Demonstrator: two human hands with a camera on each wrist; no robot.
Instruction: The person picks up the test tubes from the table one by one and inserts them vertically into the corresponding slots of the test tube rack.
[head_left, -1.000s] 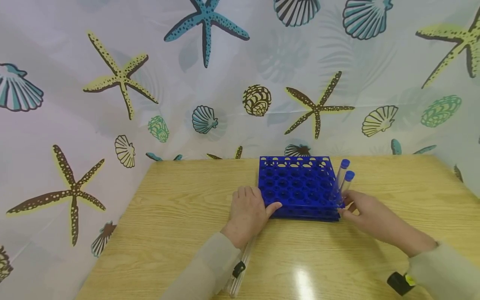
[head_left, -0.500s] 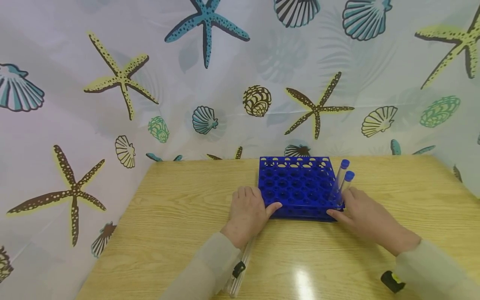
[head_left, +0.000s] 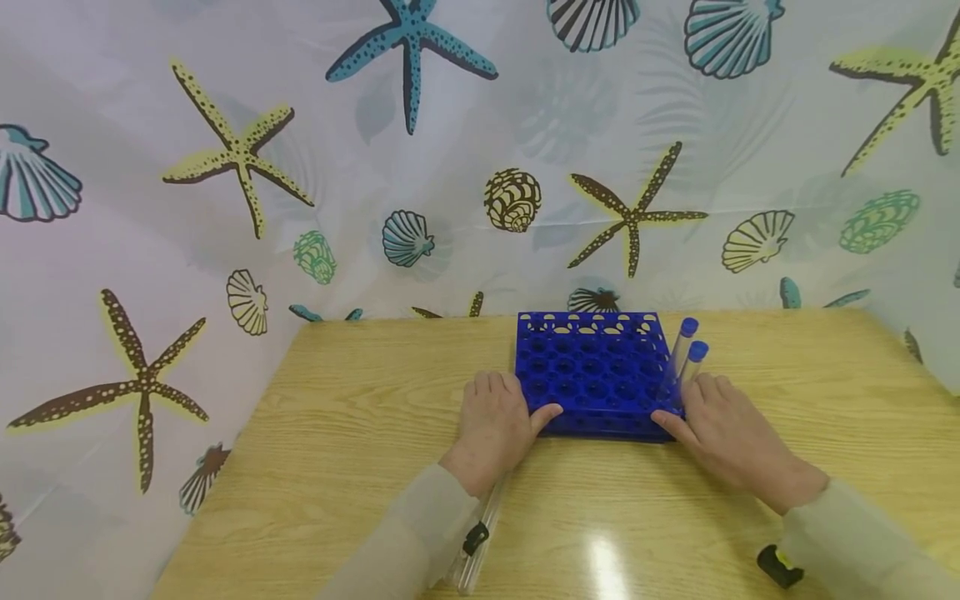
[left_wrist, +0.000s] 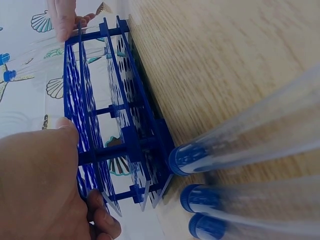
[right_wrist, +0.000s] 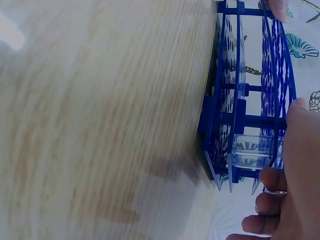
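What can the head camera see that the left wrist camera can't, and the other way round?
Only the head view shows a big blue starfish and both sleeves. Only the left wrist view shows blue caps on the lying tubes. Both share the blue rack, two capped tubes in it, and the left hand and right hand holding it.

Rack [head_left: 606, 412]: deep blue throughout. Tubes [head_left: 682, 353]: clear, with blue caps [head_left: 690, 327]. Table [head_left: 360, 400]: honey-yellow, streaked wood grain. Backdrop [head_left: 465, 125]: whitish, printed with starfish [head_left: 242, 156] and shells [head_left: 407, 238] in teal, yellow, brown, green. Sleeves [head_left: 408, 533]: pale beige. Wrist devices [head_left: 476, 538]: black, the right one marked yellow.
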